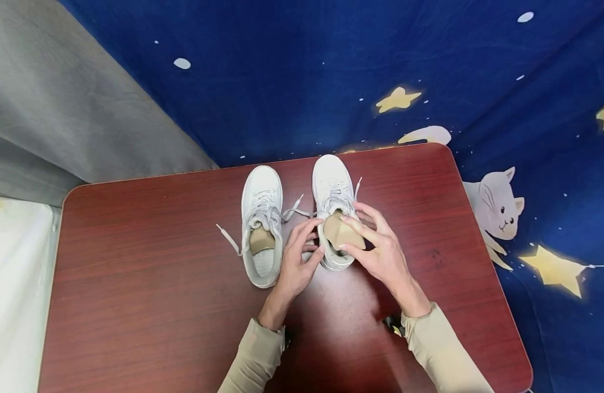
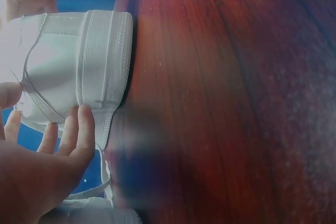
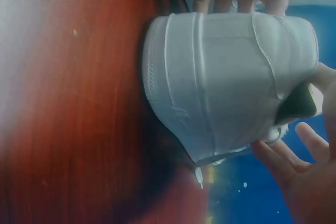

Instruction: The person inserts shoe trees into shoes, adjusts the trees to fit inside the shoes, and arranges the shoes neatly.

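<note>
Two white lace-up sneakers stand side by side, toes pointing away: the left sneaker point(image 1: 262, 188) and the right sneaker point(image 1: 331, 174). My right hand point(image 1: 382, 245) pinches a beige shoe insert point(image 1: 338, 232) between thumb and forefinger at the right sneaker's opening. In the right wrist view, the insert point(image 3: 297, 103) shows dark at the collar, and other fingers touch the sneaker's side. Along the same sneaker's left side rests my left hand point(image 1: 299, 256), its fingertips against the upper and its thumb by the collar. Inside the left sneaker lies another beige insert point(image 1: 261, 240).
Both sneakers sit near the far edge of a reddish-brown table point(image 1: 149, 284). Loose grey laces point(image 1: 294, 210) trail between them. Behind the table hang a blue curtain point(image 1: 282, 82) with stars and a grey curtain point(image 1: 95, 109). Something white point(image 1: 17, 295) stands at the left.
</note>
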{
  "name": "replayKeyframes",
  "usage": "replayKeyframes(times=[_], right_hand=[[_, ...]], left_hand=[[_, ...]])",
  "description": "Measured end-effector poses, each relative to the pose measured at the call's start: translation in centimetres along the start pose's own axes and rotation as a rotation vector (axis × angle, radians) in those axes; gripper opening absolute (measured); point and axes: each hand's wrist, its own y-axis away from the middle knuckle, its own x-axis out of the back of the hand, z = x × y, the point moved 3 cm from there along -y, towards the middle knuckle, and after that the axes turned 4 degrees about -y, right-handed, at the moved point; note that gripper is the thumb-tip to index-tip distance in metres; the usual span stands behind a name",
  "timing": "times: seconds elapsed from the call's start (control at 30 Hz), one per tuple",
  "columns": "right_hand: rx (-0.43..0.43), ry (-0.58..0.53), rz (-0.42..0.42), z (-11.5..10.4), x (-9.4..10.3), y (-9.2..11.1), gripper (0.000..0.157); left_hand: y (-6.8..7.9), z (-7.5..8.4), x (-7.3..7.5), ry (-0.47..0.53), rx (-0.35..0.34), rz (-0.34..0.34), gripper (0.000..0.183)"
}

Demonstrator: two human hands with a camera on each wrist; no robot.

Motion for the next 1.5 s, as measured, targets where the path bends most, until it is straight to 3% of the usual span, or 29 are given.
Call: replayKeyframes(times=[0.17,0.93,1.5], right_hand=[[-0.010,-0.025,-0.017,0.0,0.1,-0.1,0.057],[-0.051,0.034,0.078,0.6,-1.0,-0.2,0.054],[-0.076,0.061,0.083,0.9,-1.4,-0.3,0.054]], left_hand=[[0.1,0.0,0.1,0.001,0.011,0.000,0.053],[0.0,0.2,0.1,-0.019,0.029,-0.004,0.050],[0.1,0.4,0.3,-0.028,-0.009,0.003,0.053]])
